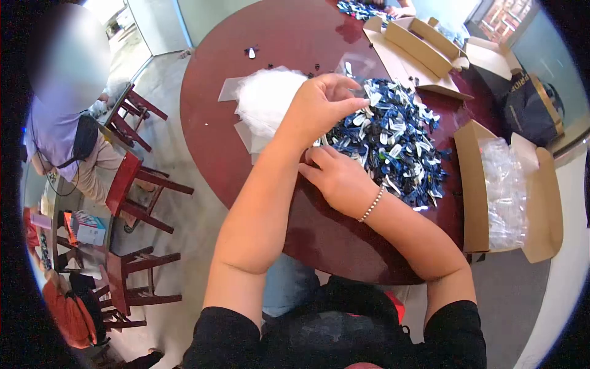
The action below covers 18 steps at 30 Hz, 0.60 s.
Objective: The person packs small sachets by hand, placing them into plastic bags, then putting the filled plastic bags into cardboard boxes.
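Observation:
My left hand (326, 101) hovers over the left edge of a heap of small blue, white and black plastic pieces (396, 144). Its thumb is stretched toward the heap and its fingers curve above, apart from the thumb, with nothing visible between them. Closer to my body, my right hand (337, 177), with a beaded bracelet (372, 204) on the wrist, is closed. Its thumb and fingertips meet beside my left forearm; what they hold, if anything, is hidden. Left of my hands lies a stack of clear plastic bags (261, 101), partly covered by my left arm.
A cardboard box of clear plastic packs (505, 190) stands at the right edge of the round red table (212, 132). Open cardboard boxes (418, 46) lie at the back. Single pieces (251, 53) are scattered behind the bags. Wooden stools (138, 190) and seated people are on the left.

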Each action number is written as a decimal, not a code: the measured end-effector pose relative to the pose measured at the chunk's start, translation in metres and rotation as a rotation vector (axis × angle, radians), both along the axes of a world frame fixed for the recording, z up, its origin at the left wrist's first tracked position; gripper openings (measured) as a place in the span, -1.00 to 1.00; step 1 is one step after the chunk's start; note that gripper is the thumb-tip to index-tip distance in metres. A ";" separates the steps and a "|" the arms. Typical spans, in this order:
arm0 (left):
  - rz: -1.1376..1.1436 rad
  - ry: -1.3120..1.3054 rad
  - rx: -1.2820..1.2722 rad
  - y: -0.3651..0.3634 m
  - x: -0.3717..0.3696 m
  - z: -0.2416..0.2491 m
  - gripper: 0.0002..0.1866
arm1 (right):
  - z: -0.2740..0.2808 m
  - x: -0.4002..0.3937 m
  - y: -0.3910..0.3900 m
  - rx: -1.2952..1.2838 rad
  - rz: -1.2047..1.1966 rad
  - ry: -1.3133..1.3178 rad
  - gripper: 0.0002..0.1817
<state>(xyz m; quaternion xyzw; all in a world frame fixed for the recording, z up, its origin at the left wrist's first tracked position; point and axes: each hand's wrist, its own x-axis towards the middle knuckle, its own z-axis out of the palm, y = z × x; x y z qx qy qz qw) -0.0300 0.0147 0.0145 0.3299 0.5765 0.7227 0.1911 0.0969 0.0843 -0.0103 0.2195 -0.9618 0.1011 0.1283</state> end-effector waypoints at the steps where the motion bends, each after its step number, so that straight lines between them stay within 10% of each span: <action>1: 0.009 0.027 -0.011 -0.001 -0.001 0.001 -0.72 | -0.004 -0.004 0.002 0.066 0.010 0.002 -0.67; 13: -0.031 0.103 -0.052 0.005 0.003 -0.003 -0.65 | 0.004 0.024 0.012 0.252 -0.138 -0.095 -0.67; 18: -0.013 0.202 -0.064 0.014 0.006 -0.019 -0.68 | 0.008 0.026 0.026 -0.079 -0.172 -0.051 -0.79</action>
